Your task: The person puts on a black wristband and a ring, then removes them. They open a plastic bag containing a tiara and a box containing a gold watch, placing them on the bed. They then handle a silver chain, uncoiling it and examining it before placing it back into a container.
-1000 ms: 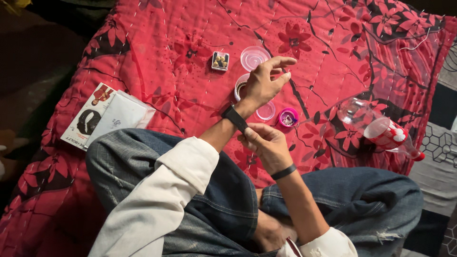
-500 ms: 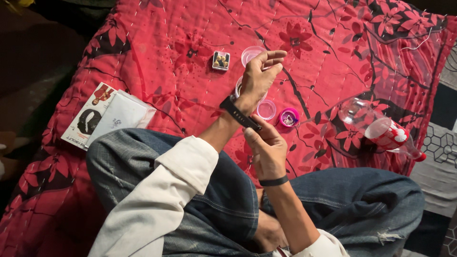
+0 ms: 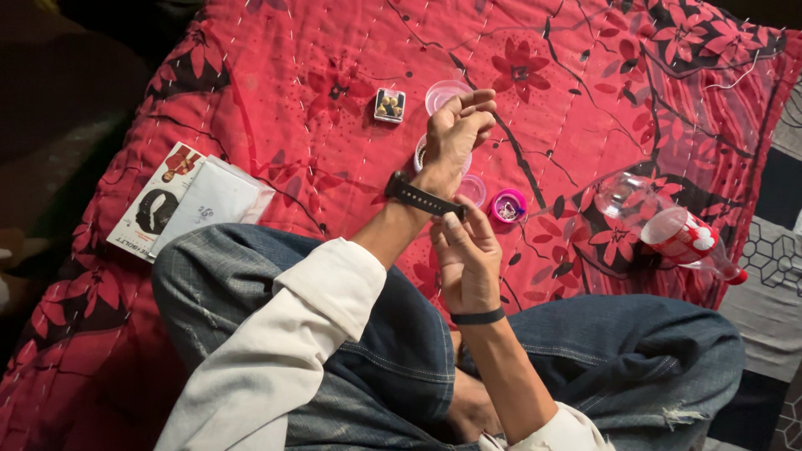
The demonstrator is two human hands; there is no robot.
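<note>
Black, slim watch band (image 3: pixel 422 199) wrapped on left wrist, right hand (image 3: pixel 464 259) fingertips apparently pinching it, left hand (image 3: pixel 455 134) loosely curled

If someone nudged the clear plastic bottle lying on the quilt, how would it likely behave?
The bottle lies on its side, so it would probably roll, though the soft quilt may slow it. It looks empty and thin-walled, so likely light and easy to dent.

A single head-worn camera looks steeply down from above the seated person, close over their lap. The blue denim knees (image 3: pixel 351 334) fill the near edge, and the red floral quilted blanket (image 3: pixel 292 100) runs to the far edge. The left hand (image 3: pixel 455 134) and right hand (image 3: pixel 466 263) sit near the middle. A clear plastic bottle with a red label (image 3: pixel 677 230) lies at right. There is no second view to share with.
</note>
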